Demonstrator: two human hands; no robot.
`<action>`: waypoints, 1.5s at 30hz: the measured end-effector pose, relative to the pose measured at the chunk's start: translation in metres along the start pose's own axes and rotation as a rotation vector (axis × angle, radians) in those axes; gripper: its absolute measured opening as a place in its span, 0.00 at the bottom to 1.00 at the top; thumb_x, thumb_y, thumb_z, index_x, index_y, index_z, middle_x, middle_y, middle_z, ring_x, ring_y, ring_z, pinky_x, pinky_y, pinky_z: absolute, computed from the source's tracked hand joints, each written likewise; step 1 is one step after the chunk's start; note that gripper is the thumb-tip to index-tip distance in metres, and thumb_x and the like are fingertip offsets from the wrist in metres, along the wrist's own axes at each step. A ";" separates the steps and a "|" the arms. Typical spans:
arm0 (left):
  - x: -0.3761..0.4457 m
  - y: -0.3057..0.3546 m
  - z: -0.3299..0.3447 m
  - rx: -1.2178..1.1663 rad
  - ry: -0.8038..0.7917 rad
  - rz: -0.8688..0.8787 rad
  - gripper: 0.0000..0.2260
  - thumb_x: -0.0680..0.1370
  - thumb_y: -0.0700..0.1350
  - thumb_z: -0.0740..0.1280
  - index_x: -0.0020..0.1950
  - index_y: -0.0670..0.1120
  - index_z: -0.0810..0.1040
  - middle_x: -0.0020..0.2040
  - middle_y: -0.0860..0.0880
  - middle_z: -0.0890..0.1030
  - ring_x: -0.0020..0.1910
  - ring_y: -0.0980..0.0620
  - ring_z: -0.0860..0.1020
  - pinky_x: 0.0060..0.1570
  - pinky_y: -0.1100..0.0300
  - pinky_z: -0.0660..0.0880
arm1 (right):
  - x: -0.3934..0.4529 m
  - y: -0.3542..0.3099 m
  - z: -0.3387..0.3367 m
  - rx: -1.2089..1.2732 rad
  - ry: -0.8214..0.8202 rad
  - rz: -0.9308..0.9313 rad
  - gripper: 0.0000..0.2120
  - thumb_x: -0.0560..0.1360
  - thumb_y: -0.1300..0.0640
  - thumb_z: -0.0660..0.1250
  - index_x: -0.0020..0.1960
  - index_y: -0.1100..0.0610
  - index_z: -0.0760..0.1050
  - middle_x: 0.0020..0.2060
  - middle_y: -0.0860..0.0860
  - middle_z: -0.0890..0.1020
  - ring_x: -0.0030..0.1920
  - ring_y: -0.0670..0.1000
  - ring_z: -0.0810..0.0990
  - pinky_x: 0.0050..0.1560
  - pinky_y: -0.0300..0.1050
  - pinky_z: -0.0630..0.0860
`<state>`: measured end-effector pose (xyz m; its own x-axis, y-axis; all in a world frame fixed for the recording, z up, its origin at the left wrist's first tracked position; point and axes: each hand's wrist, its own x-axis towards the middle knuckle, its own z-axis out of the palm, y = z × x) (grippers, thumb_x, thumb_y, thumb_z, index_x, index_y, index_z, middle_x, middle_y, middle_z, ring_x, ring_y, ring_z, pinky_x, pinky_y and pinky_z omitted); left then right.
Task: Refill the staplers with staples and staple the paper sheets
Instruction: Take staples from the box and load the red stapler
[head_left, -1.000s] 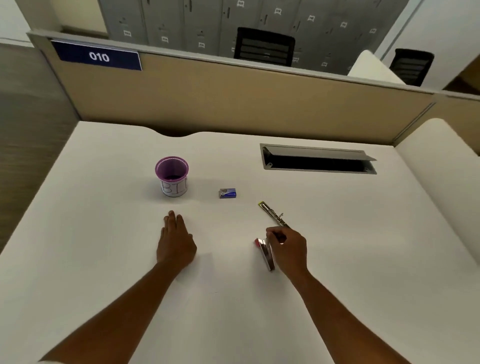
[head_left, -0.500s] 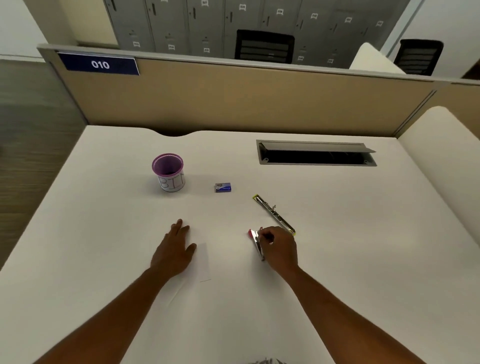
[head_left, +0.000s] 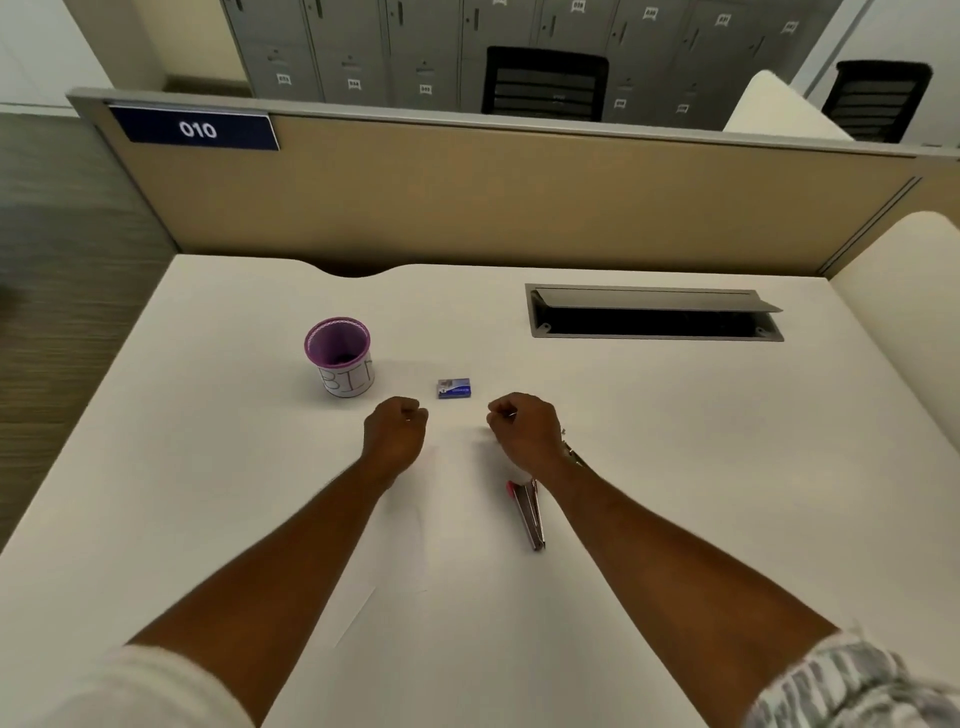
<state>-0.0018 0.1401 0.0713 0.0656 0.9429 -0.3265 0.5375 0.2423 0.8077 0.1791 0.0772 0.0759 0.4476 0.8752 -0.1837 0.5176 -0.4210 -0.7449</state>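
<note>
White laminate desk (head_left: 675, 467), smooth and matte, backed by a tan partition (head_left: 519, 208) with grey lockers (head_left: 415, 47) beyond. Both fists are clenched near its middle, the left hand (head_left: 394, 434) and right hand (head_left: 524, 428) flanking a small blue staple box (head_left: 454, 388); whether they pinch anything I cannot tell. A slim metal stapler (head_left: 529, 514) lies nearer the desk's front edge, a round purple cup (head_left: 340, 356) to the left.

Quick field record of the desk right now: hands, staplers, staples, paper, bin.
left hand: fingers curled, nothing seen in it
right hand: fingers curled, contents unclear
pink stapler: lying on desk, beside right forearm
second stapler: mostly hidden behind right wrist
staple box: beyond and between the hands
paper sheets: beneath left forearm
purple bin: upright, far left
</note>
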 end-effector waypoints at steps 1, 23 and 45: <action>0.007 0.004 0.002 -0.060 -0.008 -0.042 0.06 0.80 0.41 0.67 0.54 0.45 0.82 0.59 0.44 0.83 0.59 0.43 0.81 0.63 0.51 0.77 | 0.006 -0.002 0.001 -0.001 -0.015 0.009 0.08 0.75 0.59 0.70 0.53 0.55 0.85 0.52 0.50 0.86 0.54 0.51 0.83 0.58 0.45 0.78; 0.014 0.011 0.028 -0.600 -0.126 -0.213 0.07 0.77 0.31 0.68 0.51 0.38 0.82 0.51 0.39 0.85 0.54 0.39 0.84 0.55 0.51 0.82 | 0.021 -0.003 0.023 0.454 0.030 0.271 0.03 0.75 0.62 0.72 0.49 0.58 0.81 0.46 0.58 0.87 0.49 0.58 0.87 0.57 0.59 0.82; -0.154 -0.033 -0.005 -0.776 -0.538 -0.153 0.18 0.70 0.42 0.74 0.60 0.41 0.82 0.55 0.39 0.86 0.53 0.37 0.85 0.48 0.56 0.84 | -0.163 0.025 -0.034 0.767 -0.187 0.168 0.12 0.75 0.65 0.75 0.58 0.58 0.84 0.43 0.55 0.86 0.50 0.56 0.88 0.49 0.46 0.84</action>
<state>-0.0337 -0.0116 0.0975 0.5223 0.7038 -0.4815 -0.1225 0.6207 0.7744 0.1443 -0.0848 0.1090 0.3104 0.8686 -0.3861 -0.2205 -0.3293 -0.9181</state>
